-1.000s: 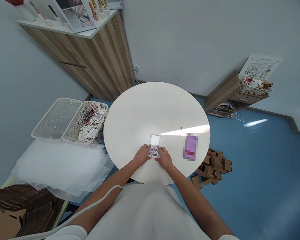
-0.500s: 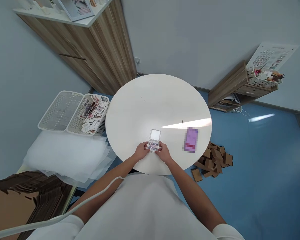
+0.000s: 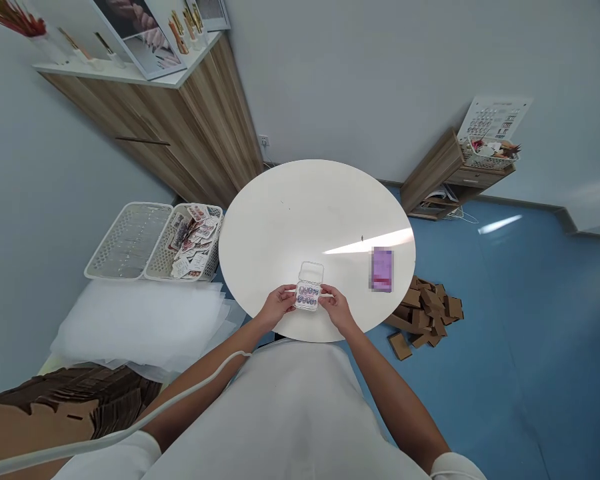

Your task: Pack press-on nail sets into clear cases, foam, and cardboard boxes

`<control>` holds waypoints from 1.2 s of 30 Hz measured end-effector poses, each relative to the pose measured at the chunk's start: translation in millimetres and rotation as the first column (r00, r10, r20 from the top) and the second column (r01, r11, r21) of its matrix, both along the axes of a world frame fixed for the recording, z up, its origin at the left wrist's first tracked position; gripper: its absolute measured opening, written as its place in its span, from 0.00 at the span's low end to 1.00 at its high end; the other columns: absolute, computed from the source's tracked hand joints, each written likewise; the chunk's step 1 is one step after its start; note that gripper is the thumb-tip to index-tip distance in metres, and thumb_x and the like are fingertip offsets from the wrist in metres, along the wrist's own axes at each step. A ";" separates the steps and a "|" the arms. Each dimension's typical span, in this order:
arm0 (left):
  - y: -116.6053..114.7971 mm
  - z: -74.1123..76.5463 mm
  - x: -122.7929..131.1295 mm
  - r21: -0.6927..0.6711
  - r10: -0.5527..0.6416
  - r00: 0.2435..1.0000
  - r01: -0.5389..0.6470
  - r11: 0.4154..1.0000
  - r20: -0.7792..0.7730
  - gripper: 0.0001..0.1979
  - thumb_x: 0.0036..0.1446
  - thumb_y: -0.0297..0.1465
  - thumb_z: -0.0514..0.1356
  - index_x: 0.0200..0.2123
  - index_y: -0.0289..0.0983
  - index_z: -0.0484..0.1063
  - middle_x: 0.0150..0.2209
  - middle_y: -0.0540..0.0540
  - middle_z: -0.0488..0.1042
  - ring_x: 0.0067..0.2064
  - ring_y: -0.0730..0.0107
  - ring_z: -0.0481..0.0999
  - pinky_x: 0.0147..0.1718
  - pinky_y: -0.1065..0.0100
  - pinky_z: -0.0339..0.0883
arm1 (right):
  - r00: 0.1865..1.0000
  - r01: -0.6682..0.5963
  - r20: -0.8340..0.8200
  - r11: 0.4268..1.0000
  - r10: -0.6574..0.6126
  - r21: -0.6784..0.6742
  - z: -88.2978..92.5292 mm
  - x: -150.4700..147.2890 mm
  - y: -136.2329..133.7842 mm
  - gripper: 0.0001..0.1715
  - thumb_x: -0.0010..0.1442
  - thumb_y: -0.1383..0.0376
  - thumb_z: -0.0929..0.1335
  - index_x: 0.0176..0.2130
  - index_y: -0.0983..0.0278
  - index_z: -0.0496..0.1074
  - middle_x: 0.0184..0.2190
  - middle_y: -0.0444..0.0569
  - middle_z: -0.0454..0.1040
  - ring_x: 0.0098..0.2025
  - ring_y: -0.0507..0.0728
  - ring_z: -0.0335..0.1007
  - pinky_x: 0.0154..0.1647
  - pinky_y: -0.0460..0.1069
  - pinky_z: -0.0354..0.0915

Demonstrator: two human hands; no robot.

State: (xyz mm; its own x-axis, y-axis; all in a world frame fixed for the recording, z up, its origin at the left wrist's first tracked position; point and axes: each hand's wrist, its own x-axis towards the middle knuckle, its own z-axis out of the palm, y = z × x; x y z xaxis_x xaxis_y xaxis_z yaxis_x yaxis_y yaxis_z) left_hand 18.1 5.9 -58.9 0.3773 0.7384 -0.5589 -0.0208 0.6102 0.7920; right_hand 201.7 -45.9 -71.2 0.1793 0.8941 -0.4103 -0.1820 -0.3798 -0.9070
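Note:
A small clear hinged case (image 3: 308, 295) stands with its lid raised on the far side. Inside it show rows of small pinkish and purplish pieces that look like press-on nails. My left hand (image 3: 277, 305) grips the left edge of the case between thumb and fingers. Against the right edge, my right hand (image 3: 337, 307) pinches it the same way. The case is at the near part of the round white table (image 3: 300, 207); whether it rests on the surface or is slightly lifted, I cannot tell.
A blurred purple rectangle (image 3: 382, 269) lies on the table's right side. Left of the table, a white basket (image 3: 153, 267) holds many printed cards, beside clear sheets (image 3: 140, 320). Small brown boxes (image 3: 427, 307) are piled at right. A white cable (image 3: 180, 400) crosses my left arm.
My view has tilted up and shifted a little. The lid, bright with reflection before, now looks see-through. Both hands keep hold of the case, with fingers slightly more spread.

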 end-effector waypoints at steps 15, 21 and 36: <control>-11.1 10.3 -70.4 -0.032 -0.086 0.967 0.097 0.995 0.238 0.18 0.43 0.32 0.65 0.40 0.37 0.68 0.35 0.45 0.73 0.35 0.72 0.73 0.36 0.68 0.66 | 0.984 0.051 -0.167 0.998 -0.058 -0.045 45.3 -59.6 6.3 0.22 0.45 0.60 0.70 0.42 0.60 0.67 0.36 0.47 0.75 0.35 0.53 0.71 0.39 0.50 0.65; -17.1 14.1 -84.1 -0.105 -0.081 0.957 0.115 0.988 0.278 0.17 0.45 0.31 0.64 0.40 0.35 0.68 0.33 0.45 0.74 0.32 0.73 0.74 0.35 0.67 0.67 | 0.990 0.054 -0.130 0.997 -0.045 0.063 51.5 -73.4 -7.7 0.22 0.45 0.58 0.70 0.41 0.59 0.67 0.39 0.48 0.74 0.37 0.53 0.70 0.40 0.51 0.64; -28.7 17.0 -81.3 -0.130 -0.076 0.953 0.118 0.984 0.292 0.18 0.44 0.31 0.64 0.40 0.34 0.68 0.32 0.44 0.74 0.31 0.73 0.74 0.35 0.66 0.68 | 0.982 0.090 -0.168 0.995 -0.082 0.040 49.9 -85.1 -40.3 0.22 0.45 0.52 0.69 0.39 0.58 0.68 0.43 0.46 0.71 0.39 0.54 0.69 0.38 0.52 0.66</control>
State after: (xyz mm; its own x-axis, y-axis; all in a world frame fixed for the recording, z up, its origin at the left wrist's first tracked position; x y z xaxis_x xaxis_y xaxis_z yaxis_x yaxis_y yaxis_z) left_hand -63.1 -22.8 -41.9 0.6024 0.6094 -0.5155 -0.1678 0.7281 0.6646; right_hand 116.6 -86.2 -21.3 0.1888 0.8977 -0.3982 -0.3619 -0.3133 -0.8780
